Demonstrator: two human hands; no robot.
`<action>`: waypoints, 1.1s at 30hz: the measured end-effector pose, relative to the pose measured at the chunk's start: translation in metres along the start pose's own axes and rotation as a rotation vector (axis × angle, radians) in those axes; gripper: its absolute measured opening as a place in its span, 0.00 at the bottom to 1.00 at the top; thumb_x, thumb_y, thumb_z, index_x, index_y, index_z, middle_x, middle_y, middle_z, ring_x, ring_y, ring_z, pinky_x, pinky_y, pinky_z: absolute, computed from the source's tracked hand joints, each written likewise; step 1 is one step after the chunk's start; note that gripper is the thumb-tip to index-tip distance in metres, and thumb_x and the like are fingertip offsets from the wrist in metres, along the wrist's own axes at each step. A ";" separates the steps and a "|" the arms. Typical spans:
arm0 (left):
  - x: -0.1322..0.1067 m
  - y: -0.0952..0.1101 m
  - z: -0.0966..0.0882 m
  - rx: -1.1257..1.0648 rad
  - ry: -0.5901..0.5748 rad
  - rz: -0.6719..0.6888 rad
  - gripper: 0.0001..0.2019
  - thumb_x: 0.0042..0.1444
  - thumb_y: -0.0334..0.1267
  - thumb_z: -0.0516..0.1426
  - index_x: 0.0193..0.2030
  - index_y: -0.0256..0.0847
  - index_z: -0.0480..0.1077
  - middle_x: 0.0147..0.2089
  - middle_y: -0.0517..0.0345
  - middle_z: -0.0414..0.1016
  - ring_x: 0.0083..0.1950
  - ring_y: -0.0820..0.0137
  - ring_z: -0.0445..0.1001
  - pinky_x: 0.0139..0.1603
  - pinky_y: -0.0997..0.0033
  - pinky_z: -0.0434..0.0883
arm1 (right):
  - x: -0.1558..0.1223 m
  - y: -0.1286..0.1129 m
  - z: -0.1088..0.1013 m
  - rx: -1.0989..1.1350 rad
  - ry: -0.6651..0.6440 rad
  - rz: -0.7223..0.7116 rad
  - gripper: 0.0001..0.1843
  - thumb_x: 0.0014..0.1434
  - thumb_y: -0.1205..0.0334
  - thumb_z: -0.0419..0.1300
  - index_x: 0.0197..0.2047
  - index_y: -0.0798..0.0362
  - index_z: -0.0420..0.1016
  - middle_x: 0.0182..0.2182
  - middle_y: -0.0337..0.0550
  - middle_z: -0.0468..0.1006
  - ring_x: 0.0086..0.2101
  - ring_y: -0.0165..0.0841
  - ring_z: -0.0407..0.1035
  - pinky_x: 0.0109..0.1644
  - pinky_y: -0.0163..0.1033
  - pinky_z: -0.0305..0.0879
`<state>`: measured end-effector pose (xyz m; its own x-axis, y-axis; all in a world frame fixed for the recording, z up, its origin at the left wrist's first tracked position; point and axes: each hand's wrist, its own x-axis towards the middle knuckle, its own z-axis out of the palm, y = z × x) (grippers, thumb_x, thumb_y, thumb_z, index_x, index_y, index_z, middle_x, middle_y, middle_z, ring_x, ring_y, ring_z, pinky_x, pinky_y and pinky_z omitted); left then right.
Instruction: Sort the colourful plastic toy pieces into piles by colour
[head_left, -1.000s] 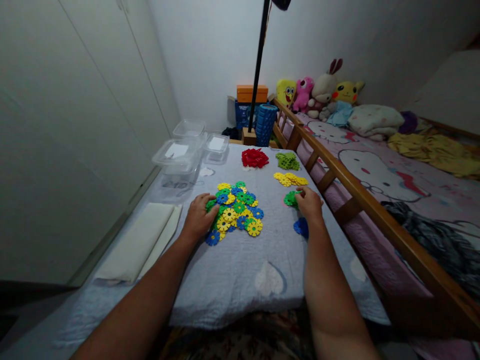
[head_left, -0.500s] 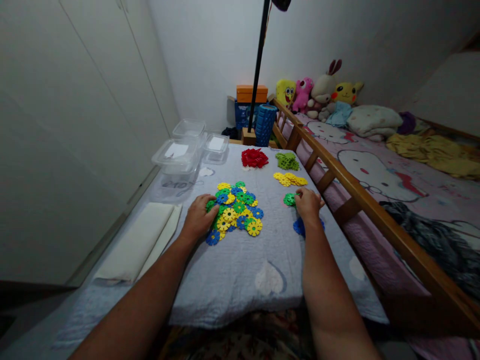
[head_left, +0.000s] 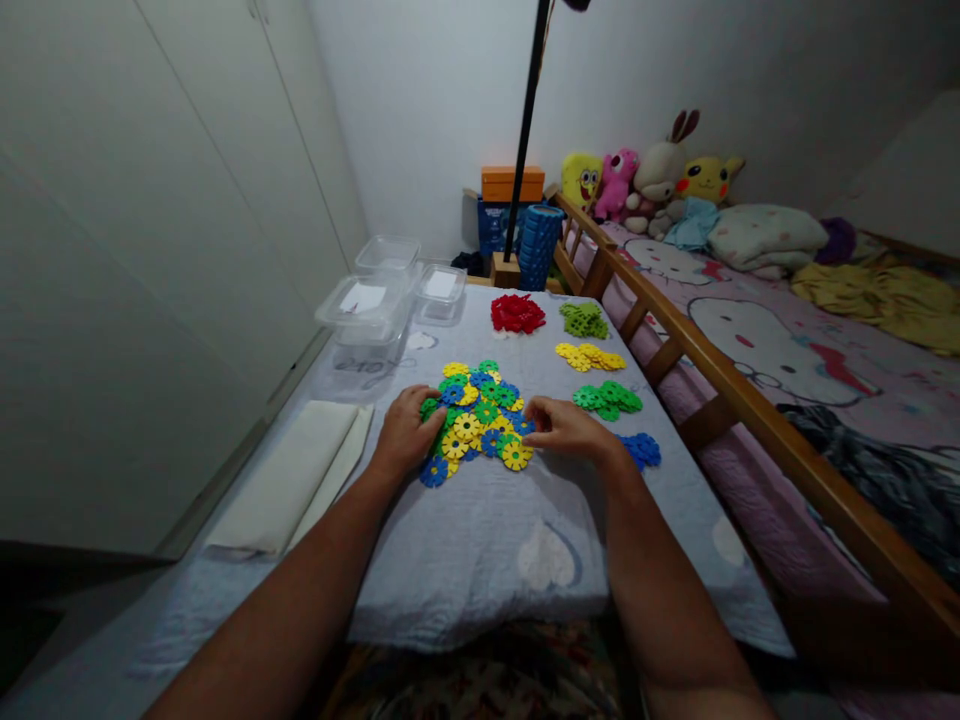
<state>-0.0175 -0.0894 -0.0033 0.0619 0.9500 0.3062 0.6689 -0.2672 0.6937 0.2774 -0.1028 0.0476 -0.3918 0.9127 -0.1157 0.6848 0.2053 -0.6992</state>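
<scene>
A mixed heap of flower-shaped plastic discs (head_left: 466, 427), yellow, green and blue, lies mid-table. My left hand (head_left: 409, 430) rests against the heap's left edge, thumb and fingers apart, beside a few green discs. At the right edge my right hand (head_left: 574, 430) has its fingers curved, with a gap between thumb and forefinger around a blue disc (head_left: 523, 425); no lifted disc shows in it. Sorted piles stand to the right: green discs (head_left: 609, 400), blue discs (head_left: 643, 451) partly behind my right wrist, and yellow discs (head_left: 590, 358).
Farther back are red pieces (head_left: 517, 314) and light green pieces (head_left: 584, 320). Clear plastic containers (head_left: 367, 325) stand at the back left, near a folded cream cloth (head_left: 289, 480). A wooden bed rail (head_left: 679, 335) runs along the right side. A black pole (head_left: 526, 130) rises behind the table.
My right hand has moved left from the green pile to the mixed heap, uncovering the green pile and more of the blue one. My left hand stays at the heap. The view has shifted slightly.
</scene>
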 end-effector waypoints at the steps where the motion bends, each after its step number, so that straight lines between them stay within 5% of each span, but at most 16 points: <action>1: 0.000 0.000 0.000 0.003 0.002 0.001 0.16 0.57 0.45 0.54 0.47 0.41 0.74 0.55 0.47 0.75 0.60 0.56 0.71 0.67 0.51 0.67 | -0.001 -0.005 0.003 -0.007 -0.050 0.008 0.16 0.48 0.59 0.70 0.40 0.51 0.72 0.26 0.32 0.72 0.28 0.29 0.64 0.31 0.33 0.54; 4: 0.000 -0.001 0.001 0.014 0.005 0.004 0.15 0.57 0.45 0.55 0.47 0.42 0.74 0.55 0.48 0.75 0.60 0.56 0.71 0.67 0.51 0.67 | -0.003 -0.017 0.009 -0.062 -0.129 0.016 0.20 0.44 0.61 0.73 0.39 0.50 0.72 0.26 0.32 0.72 0.28 0.30 0.63 0.31 0.34 0.53; 12: 0.001 -0.001 0.003 0.040 0.001 0.012 0.15 0.58 0.44 0.54 0.48 0.41 0.74 0.55 0.47 0.75 0.60 0.55 0.71 0.67 0.51 0.66 | 0.001 -0.024 0.019 -0.146 -0.049 -0.037 0.14 0.46 0.66 0.71 0.33 0.51 0.70 0.28 0.34 0.70 0.29 0.29 0.60 0.33 0.35 0.49; 19: 0.000 0.000 0.001 0.043 -0.008 0.015 0.16 0.58 0.44 0.54 0.49 0.41 0.74 0.56 0.46 0.75 0.60 0.55 0.71 0.66 0.50 0.67 | 0.011 -0.024 0.035 -0.068 0.164 -0.078 0.12 0.50 0.67 0.67 0.29 0.52 0.64 0.27 0.32 0.67 0.29 0.27 0.59 0.33 0.34 0.48; 33: 0.000 -0.001 0.002 0.032 -0.006 0.002 0.15 0.58 0.44 0.55 0.48 0.43 0.75 0.56 0.48 0.74 0.60 0.56 0.71 0.67 0.51 0.66 | 0.022 -0.025 0.048 0.070 0.329 -0.002 0.10 0.55 0.58 0.65 0.30 0.50 0.68 0.23 0.32 0.67 0.26 0.28 0.61 0.32 0.34 0.51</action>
<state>-0.0161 -0.0887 -0.0054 0.0677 0.9503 0.3039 0.6924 -0.2640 0.6715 0.2223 -0.1047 0.0282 -0.1658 0.9798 0.1119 0.6356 0.1929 -0.7476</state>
